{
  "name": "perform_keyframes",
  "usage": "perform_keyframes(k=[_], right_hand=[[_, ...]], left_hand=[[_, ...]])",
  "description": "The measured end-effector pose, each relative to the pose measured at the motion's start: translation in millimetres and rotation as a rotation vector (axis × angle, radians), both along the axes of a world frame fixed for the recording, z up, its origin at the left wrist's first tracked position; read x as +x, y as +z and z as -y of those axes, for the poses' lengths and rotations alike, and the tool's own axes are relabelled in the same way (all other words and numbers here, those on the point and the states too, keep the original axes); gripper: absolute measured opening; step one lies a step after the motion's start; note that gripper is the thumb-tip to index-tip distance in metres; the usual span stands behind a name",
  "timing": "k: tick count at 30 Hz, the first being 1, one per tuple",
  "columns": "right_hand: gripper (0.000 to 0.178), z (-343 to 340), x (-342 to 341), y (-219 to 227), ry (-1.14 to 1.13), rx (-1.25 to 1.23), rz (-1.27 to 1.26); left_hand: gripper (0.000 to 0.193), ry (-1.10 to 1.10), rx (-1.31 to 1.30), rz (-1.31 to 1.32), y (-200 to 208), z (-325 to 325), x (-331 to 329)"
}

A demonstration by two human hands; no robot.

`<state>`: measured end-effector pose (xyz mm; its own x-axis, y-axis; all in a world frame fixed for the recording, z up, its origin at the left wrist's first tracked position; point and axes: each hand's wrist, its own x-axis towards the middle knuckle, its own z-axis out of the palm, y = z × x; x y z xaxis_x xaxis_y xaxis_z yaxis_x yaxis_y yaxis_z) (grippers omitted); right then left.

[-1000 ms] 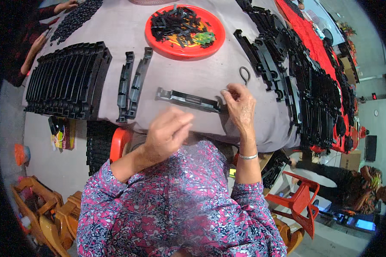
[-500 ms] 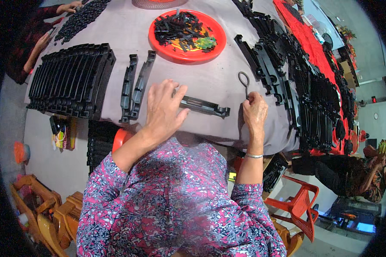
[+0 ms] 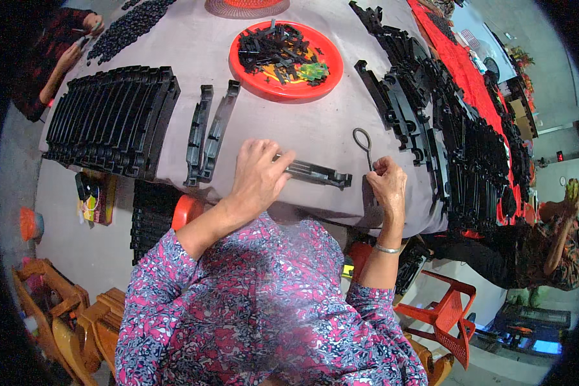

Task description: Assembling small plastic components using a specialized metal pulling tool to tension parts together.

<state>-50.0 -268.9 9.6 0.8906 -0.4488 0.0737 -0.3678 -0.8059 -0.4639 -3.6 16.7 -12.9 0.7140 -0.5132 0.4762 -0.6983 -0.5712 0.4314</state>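
We find open grey cloth between the red plate and the black bar before us, hemmed by two black strips and stacked black parts leftward, and piled black pieces rightward.

- A round red tray of small black parts sits far up the table.
- Stacked black rails lie left.
- A red plastic chair stands lower right.

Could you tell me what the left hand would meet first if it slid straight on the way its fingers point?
The left hand lies on the black strip, pointing up-right; beyond that, probably the red plate.
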Motion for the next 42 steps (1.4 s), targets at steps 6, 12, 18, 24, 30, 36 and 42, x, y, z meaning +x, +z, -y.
perform_keyframes(k=[6,12,18,24,30,36,42], right_hand=[[0.029,7,-1,-7,0.005,-0.011,-0.020],[0.028,7,-3,-6,0.027,0.005,0.031],[0.022,9,-3,-10,0.053,0.013,0.099],[0.026,7,-3,-9,0.066,0.001,0.078],[0.027,3,-9,-4,0.090,0.036,0.056],[0.026,-5,-8,7,-0.032,0.124,-0.002],[0.030,-4,-5,4,-0.083,0.124,-0.030]], left_hand=[[0.041,-0.016,-0.008,-0.003,-1,2,-5],[0.040,-0.015,-0.004,-0.010,1,2,-5],[0.042,-0.019,0.001,-0.015,-1,3,-6],[0.044,-0.015,-0.019,-0.035,-1,2,-9],[0.047,-0.004,-0.013,0.010,-8,3,-9],[0.046,-0.008,-0.008,-0.002,-7,4,-9],[0.046,-0.001,-0.013,0.012,-8,3,-7]])
